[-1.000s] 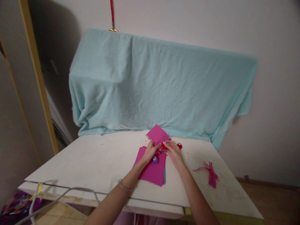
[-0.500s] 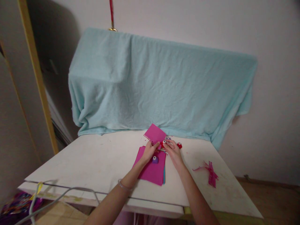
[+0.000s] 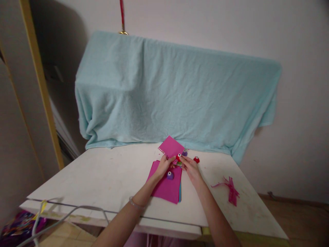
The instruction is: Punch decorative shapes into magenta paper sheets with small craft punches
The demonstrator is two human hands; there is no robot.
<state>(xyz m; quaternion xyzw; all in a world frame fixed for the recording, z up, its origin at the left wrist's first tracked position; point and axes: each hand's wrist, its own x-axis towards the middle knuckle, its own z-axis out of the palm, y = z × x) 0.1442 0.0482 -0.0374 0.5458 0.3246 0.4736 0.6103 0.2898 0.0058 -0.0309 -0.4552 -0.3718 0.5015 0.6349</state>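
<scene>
My left hand is closed on the near corner of a pink sheet of paper, which has a row of small holes along its left edge. My right hand grips a small red craft punch with a white button, set against the paper's near edge. Below my left hand, a purple craft punch sits on a stack of magenta paper. Another purple punch stands behind my fingers, and a second red punch is just right of my right hand. My fingers partly hide the paper's held corner.
Shredded pink paper strips lie on the white table at right. A light blue cloth hangs behind the table. A grey cable loops over the front left edge. Tiny paper bits lie near the sheet.
My right fingers have lowered and drawn in around the red punch, uncovering more of the purple punch behind. The pink sheet has shifted very slightly right.
</scene>
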